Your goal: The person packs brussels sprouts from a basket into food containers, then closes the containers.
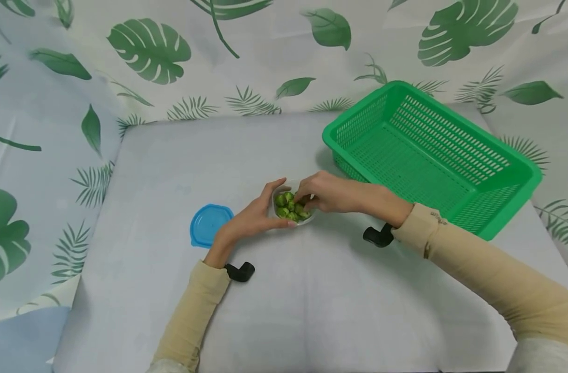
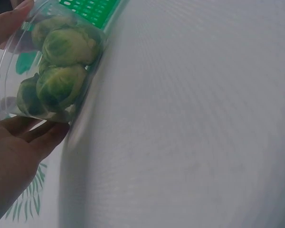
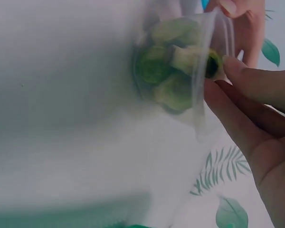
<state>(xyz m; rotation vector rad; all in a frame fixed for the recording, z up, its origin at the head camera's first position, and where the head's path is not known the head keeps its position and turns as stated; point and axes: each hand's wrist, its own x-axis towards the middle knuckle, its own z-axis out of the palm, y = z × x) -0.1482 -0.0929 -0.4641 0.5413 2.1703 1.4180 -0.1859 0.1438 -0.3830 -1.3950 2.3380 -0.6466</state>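
Note:
A clear plastic container (image 1: 303, 222) with several green Brussels sprouts (image 1: 285, 199) in it stands at mid-table. My left hand (image 1: 253, 216) holds it from the left, thumb on the near side and fingers round the far side. Through its wall, the left wrist view shows the round sprouts (image 2: 61, 88). From the right, my right hand (image 1: 329, 191) reaches into the opening. Its thumb and fingers pinch a Brussels sprout (image 3: 212, 65) at the rim in the right wrist view, partly hidden by the fingertips.
A blue plastic lid (image 1: 209, 224) lies on the table left of the container, close by my left wrist. At the back right stands a large green slotted basket (image 1: 507, 204), partly behind my right forearm. Leaf-patterned cloth (image 1: 260, 67) rises behind the table.

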